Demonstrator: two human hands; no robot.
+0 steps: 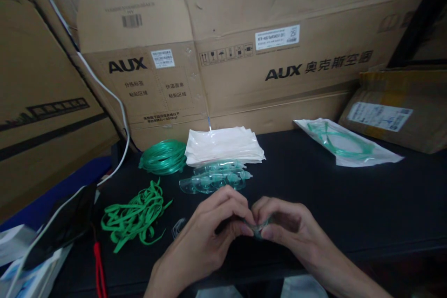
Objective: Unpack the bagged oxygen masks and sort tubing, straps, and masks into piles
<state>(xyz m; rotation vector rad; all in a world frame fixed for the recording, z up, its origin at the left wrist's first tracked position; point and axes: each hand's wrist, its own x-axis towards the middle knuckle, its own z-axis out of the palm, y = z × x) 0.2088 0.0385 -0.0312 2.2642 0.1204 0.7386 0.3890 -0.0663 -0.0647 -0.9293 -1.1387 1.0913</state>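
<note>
In the head view, my left hand and my right hand meet near the front of the black table. Fingers and thumbs of both hands pinch a small clear green plastic piece. Most of it is hidden behind the fingers, so its shape does not show. Just beyond my hands lies a row of clear green plastic face masks, nested together. To the left of my left hand are thin clear loops and a loose heap of flat green elastic straps.
Coiled green tubing lies beside a stack of white pouches. A sealed pouch with green tubing rests at the back right, by a cardboard box. Large cartons wall off the back. A white cable hangs left.
</note>
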